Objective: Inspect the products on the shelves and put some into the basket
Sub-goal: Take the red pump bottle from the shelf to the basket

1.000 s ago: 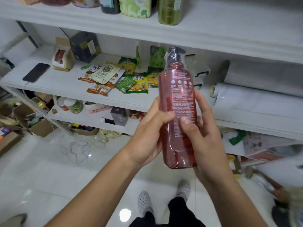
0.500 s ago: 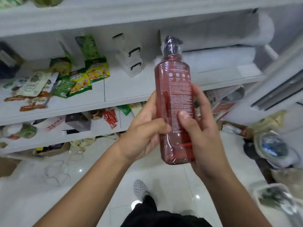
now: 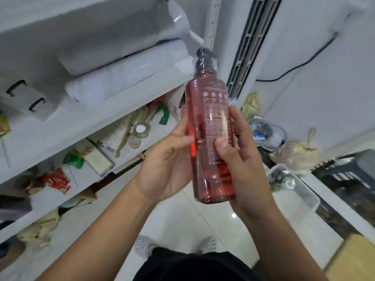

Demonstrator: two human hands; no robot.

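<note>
The left hand (image 3: 168, 159) and the right hand (image 3: 243, 159) meet at the centre of the frame, both clamped on a red pump bottle (image 3: 211, 138). The left hand's thumb presses the bottle's left edge while its palm cups the lower side; the right hand's thumb lies across the printed back label and its fingers wrap round the right side. The bottle stands nearly upright, its dark pump head (image 3: 204, 57), wrapped in clear film, pointing toward the upper centre of the frame, and its base sits just above the right wrist.

Behind the hands, on the left, white shelves (image 3: 125, 102) run diagonally. The upper one carries rolled white material (image 3: 125, 65) and, at the far left, white bags with black handles (image 3: 26, 96). The lower shelf holds assorted packets (image 3: 58, 179), red and green among them, too blurred to read.

At the right edge of the frame a dark basket (image 3: 349, 175) sits well apart from the bottle, with a white tray (image 3: 294, 191) just beside it. Below the hands, white tiled floor (image 3: 182, 220) and two white perforated shoes (image 3: 142, 246) show at the bottom centre.
</note>
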